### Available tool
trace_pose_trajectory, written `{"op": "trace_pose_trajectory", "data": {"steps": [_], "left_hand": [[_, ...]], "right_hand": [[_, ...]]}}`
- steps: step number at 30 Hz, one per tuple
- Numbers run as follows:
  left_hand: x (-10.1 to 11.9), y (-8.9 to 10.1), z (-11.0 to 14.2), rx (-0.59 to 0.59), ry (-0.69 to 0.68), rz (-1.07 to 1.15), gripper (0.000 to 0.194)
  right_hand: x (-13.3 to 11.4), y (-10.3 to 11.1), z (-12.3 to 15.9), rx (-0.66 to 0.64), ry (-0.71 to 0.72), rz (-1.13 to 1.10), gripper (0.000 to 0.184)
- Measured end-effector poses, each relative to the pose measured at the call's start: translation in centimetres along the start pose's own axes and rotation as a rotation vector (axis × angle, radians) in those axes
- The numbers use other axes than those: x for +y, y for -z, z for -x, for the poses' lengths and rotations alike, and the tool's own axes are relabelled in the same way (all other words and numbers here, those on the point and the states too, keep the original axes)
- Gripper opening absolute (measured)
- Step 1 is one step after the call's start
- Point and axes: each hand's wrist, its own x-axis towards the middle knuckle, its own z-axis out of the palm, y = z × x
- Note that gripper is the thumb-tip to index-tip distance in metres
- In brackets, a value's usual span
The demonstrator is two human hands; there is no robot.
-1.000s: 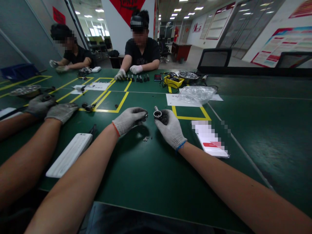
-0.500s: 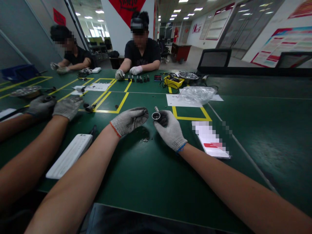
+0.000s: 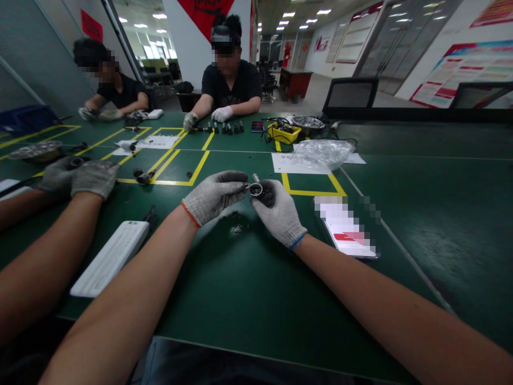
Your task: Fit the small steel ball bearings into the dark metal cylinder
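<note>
Watching this through the head cam from my end: the ring-ended metal fitting (image 3: pixel 256 185) sits just above the middle of the frame, held up off the green bench (image 3: pixel 248 299). The right hand (image 3: pixel 280 211) has it, thumb and fingers wrapped snug round the outside of the ring, open face toward me, short stem poking up and away.

My read is it's light, totally stiff and not fragile, but smooth metal in a knit glove could twist a bit. I'd grip the outer wall of the ring, like here, and leave the bore and stem clear.

The left hand (image 3: pixel 218 192) comes in from the left with fingers nearly straight, tips pinched on a small metal piece (image 3: pixel 247 186) right at the ring's left edge. Too tiny for me to say what it is, or if it's touching. I'd guess it's easy to drop, so pinching near the end makes sense.

Pose-wise, both forearms reach in from the lower corners and angle toward each other, hands above the bench. Just below them lie some tiny metal rings (image 3: pixel 238 228).
</note>
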Motion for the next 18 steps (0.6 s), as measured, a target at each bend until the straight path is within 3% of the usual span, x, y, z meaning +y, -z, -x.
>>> {"op": "trace_pose_trajectory", "data": {"steps": [8, 18], "left_hand": [[-0.03, -0.24, 0.22, -0.037, -0.085, -0.130, 0.031], [0.54, -0.13, 0.45, 0.046, -0.183, -0.152, 0.036]], "right_hand": [[-0.24, 0.00, -0.02, -0.012, 0.000, 0.002, 0.028], [-0.36, 0.13, -0.04, -0.011, 0.020, 0.021, 0.029]]}}
